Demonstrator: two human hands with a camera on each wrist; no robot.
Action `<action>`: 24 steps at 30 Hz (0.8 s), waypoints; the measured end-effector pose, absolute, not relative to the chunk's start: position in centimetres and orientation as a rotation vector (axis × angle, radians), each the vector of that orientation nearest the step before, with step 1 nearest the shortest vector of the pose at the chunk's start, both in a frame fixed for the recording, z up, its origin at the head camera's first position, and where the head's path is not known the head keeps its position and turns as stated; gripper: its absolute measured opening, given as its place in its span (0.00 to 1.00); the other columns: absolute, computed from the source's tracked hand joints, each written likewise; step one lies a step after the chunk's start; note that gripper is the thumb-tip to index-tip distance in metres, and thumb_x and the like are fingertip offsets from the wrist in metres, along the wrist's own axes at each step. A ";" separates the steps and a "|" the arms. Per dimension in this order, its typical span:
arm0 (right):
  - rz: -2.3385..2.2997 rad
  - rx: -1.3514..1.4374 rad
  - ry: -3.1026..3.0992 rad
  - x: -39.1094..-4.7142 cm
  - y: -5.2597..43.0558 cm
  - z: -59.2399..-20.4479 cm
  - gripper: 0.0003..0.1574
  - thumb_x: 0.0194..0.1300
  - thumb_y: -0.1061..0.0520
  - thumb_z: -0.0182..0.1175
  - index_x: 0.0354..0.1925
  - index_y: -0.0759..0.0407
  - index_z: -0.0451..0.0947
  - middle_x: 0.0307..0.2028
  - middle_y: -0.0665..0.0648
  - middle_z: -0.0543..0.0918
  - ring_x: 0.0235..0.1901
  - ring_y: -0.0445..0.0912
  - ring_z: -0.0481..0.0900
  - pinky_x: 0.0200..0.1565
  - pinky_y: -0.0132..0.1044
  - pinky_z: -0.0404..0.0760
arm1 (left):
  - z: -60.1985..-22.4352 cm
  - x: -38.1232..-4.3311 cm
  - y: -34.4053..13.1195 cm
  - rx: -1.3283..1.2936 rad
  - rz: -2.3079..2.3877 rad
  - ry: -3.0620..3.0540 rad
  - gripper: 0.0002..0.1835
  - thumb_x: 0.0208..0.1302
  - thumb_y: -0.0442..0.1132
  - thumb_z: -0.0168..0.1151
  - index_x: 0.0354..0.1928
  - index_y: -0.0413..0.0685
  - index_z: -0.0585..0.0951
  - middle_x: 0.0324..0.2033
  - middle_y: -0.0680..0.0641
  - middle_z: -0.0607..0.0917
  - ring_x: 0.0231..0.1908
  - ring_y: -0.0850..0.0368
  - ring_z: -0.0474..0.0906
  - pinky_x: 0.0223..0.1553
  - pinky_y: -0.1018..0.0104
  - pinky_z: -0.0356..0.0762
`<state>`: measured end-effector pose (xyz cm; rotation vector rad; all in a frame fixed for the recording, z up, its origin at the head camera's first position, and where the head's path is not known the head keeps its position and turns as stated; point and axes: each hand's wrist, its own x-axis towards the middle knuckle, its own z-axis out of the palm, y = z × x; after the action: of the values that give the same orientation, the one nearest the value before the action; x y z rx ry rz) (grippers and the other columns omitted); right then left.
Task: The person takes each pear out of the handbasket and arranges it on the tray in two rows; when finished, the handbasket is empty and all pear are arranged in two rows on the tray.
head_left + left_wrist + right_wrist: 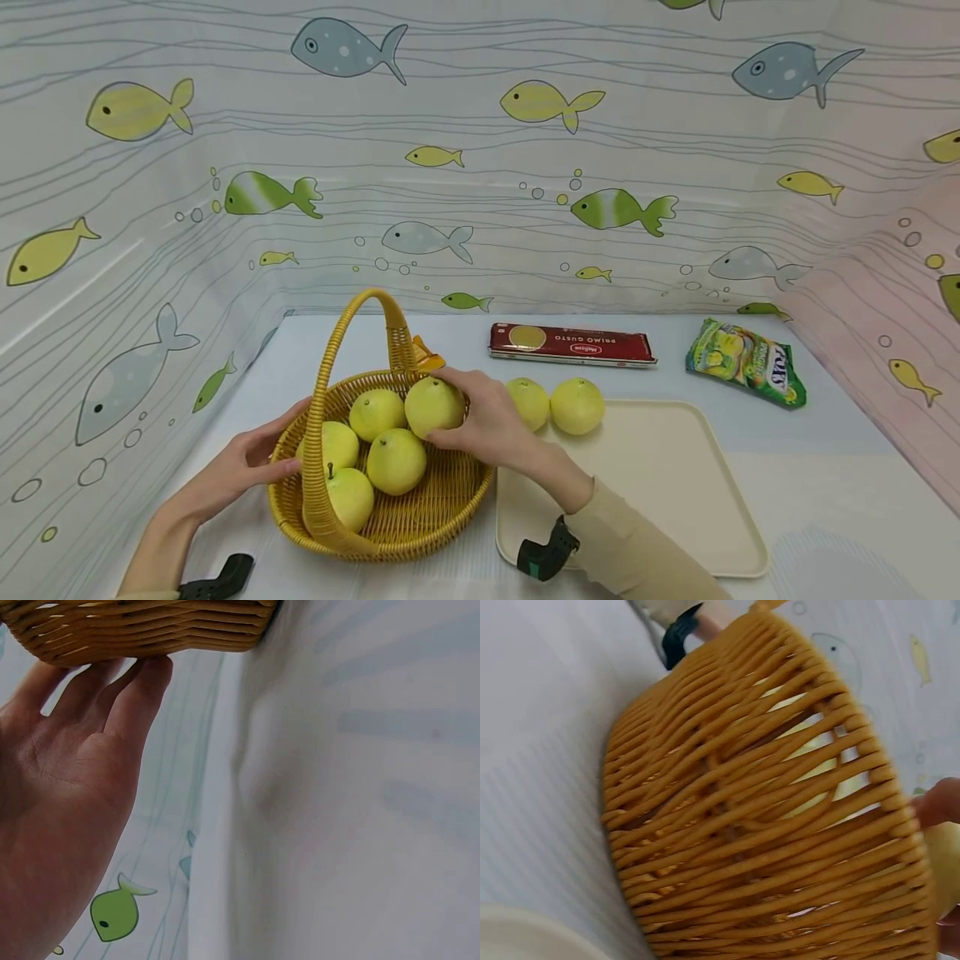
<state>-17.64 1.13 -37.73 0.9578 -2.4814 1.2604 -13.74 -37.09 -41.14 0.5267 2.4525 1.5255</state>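
My right hand [487,417] grips a round yellow-green fruit [435,411] over the back right part of the wicker basket [442,542], thumb in front and fingers behind. Several more such fruits, one of them a fruit with a dark stem [351,500], lie in the basket's left and middle. The left hand [251,457] holds the basket by its left side, thumb over the rim; in the left wrist view its fingers [142,694] press on the woven wall. From the right wrist, the basket wall [765,810] hides most of the held fruit [945,862].
A cream tray [652,483] stands right of the basket, with two fruits [577,407] at its back left corner. Behind lie a dark red Primo Gusto box [572,344] and a green Fox's bag [746,362]. An orange item [426,354] shows behind the basket. Fish-printed curtains surround the table.
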 end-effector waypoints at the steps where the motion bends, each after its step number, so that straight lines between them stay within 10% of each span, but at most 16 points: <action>1: 1.270 0.967 -2.476 -17.6 1.3 -37.5 0.45 0.46 0.52 0.80 0.63 0.55 0.76 0.50 0.55 0.85 0.47 0.45 0.81 0.47 0.38 0.82 | -41.1 -13.7 -37.1 0.528 1.526 2.452 0.40 0.71 0.30 0.57 0.79 0.59 0.54 0.78 0.58 0.55 0.69 0.84 0.54 0.61 0.85 0.60; 24: 1.506 1.048 -2.537 -17.2 4.0 -34.0 0.41 0.49 0.55 0.78 0.62 0.53 0.77 0.56 0.49 0.83 0.53 0.41 0.82 0.58 0.35 0.80 | -41.2 -13.8 -37.2 0.554 1.533 2.434 0.40 0.71 0.30 0.57 0.79 0.58 0.54 0.78 0.60 0.55 0.69 0.84 0.54 0.61 0.86 0.60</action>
<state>-17.16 4.03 -33.95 1.0477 -2.5367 1.5058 -13.79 -37.17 -41.18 0.5540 2.4344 1.5333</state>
